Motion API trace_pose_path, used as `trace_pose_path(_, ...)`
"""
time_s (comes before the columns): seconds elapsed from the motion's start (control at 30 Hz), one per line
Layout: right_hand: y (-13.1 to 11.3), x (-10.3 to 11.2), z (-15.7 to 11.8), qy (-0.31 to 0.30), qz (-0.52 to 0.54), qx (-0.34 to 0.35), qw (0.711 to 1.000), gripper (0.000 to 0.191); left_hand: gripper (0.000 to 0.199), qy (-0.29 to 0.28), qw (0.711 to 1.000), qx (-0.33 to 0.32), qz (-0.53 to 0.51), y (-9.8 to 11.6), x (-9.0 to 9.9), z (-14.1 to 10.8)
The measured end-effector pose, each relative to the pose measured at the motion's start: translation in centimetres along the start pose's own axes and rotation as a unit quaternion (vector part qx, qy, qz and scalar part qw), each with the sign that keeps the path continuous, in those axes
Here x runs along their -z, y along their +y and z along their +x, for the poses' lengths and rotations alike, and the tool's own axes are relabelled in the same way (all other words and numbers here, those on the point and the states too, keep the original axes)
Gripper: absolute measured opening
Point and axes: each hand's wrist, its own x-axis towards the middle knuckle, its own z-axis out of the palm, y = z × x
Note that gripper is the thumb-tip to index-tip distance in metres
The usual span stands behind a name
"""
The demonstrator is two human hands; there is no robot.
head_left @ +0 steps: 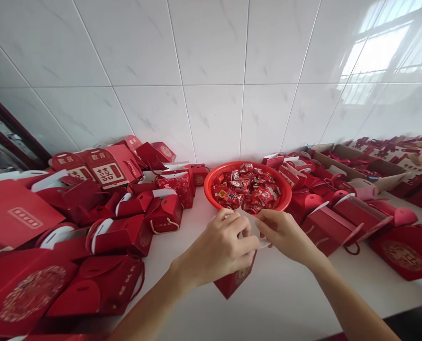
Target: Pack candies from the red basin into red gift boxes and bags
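A small red gift box [235, 280] with a gold print is between my two hands, near the middle of the white table. My left hand [220, 246] is closed around its left and near side, fingers curled over the top. With thumb and fingers pinched, my right hand [284, 234] grips the white inner side of the box's top flap [250, 222]. The inside of the box is hidden by my hands. Just beyond stands an orange-red plastic basket [208, 189] full of red-wrapped candies [253, 189].
Many red gift boxes [111, 237] crowd the left, some with rope handles. More red boxes [356, 213] stand on the right, near an open cardboard carton [389, 182]. A white tiled wall [214, 113] rises behind the white table [197, 317].
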Motion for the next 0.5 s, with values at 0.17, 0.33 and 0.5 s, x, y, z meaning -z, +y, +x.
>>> trace_pose_path(0.17,1.1,-0.9,-0.5,0.048,0.0,-0.024,0.999,0.029,0.028,-0.169,0.976,0.136,-0.002,0.5,0.6,-0.3)
trace_pose_path(0.33,2.3,-2.1,-1.0,0.076,0.007,-0.038,0.996,0.032,0.034,-0.273,0.947,0.155,-0.061,0.0,1.2,-1.4)
trace_pose_path(0.5,2.8,-3.2,-1.2,0.037,0.095,-0.076,0.992,0.032,0.024,-0.263,0.907,0.311,-0.105,-0.8,1.7,-1.6)
